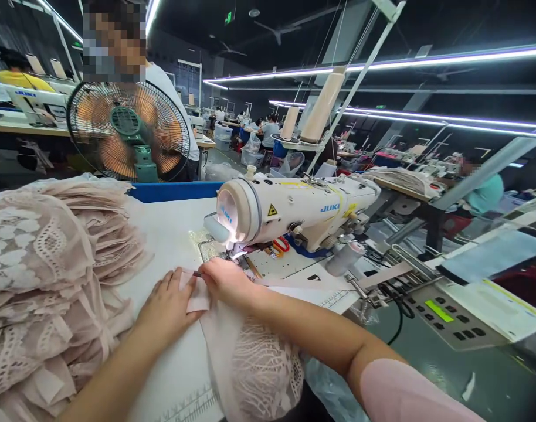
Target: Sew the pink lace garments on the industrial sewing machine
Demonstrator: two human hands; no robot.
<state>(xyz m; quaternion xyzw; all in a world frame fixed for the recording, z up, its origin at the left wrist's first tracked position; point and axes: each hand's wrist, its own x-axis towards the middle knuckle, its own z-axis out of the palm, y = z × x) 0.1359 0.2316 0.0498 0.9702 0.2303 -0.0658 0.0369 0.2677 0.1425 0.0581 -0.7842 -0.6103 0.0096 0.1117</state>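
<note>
A pale pink lace garment (268, 369) with a rounded lace part hangs over the front edge of the sewing table (171, 357). Its plain fabric band runs up to both hands. My left hand (166, 308) lies on the tabletop, thumb and fingers closed on a folded end of that band. Close beside it, my right hand (227, 282) pinches the fabric just in front of the needle area. A small dark strip shows at the right fingertips; its kind is unclear. Right behind the hands stands a white sewing machine (294, 208), its lamp lit. The head partly hides the needle.
A tall pile of pink lace pieces (43, 252) covers the table's left side. Red-handled scissors (281, 244) lie under the machine arm. A control panel (448, 313) and metal strip guide stand right. Behind the table are a large fan (129, 132) and a standing person (166, 88).
</note>
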